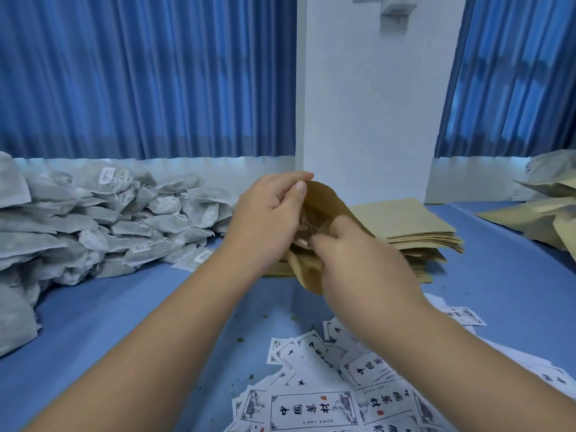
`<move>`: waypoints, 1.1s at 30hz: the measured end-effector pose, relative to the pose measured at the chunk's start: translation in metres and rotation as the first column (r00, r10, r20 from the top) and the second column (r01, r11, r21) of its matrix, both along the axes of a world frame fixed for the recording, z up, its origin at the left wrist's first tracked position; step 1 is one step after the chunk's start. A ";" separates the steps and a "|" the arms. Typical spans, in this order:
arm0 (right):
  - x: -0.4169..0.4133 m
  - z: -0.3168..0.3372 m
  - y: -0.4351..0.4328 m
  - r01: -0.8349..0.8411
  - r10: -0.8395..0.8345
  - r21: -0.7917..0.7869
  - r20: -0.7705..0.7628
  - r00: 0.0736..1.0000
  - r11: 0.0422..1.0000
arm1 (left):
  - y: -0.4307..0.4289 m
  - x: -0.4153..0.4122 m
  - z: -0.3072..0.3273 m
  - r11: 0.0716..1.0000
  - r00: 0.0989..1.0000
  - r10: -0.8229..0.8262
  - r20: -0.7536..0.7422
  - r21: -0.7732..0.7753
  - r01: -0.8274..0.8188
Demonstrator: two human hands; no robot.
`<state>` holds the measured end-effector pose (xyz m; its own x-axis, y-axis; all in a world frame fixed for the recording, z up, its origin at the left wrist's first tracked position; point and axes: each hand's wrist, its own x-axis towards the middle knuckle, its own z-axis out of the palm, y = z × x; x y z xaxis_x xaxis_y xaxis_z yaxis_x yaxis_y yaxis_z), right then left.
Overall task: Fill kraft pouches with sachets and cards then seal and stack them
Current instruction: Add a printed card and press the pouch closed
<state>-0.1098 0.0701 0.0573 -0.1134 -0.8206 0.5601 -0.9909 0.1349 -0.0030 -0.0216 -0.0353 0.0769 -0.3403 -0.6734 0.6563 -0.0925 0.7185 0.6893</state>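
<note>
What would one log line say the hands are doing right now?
left hand: holds brown kraft paper pouch open | right hand: reaching into pouch mouth, blurred | stage: filling, not sealed

Table (109, 322): sachets (93, 219), pouches (411, 222), cards (314, 410), maybe crumbs (240, 339)

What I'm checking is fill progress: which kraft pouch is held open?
The pouch the left hand grips at its mouth, right hand reaching in; stacked pouches lie flat.
</note>
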 end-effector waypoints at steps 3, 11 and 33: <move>0.010 0.000 -0.013 0.001 0.004 0.203 -0.025 1.000 0.979 | -0.001 0.001 0.000 1.000 1.000 -0.015 0.010 -0.006 0.015; 0.001 0.007 -0.054 0.080 -0.069 0.371 -0.042 0.997 0.925 | -0.001 -0.001 0.000 0.996 0.999 -0.036 0.041 -0.079 0.039; -0.010 -0.001 -0.042 -0.083 0.106 0.294 -0.063 0.992 0.952 | -0.006 0.003 0.001 0.983 0.990 -0.041 0.134 -0.171 0.064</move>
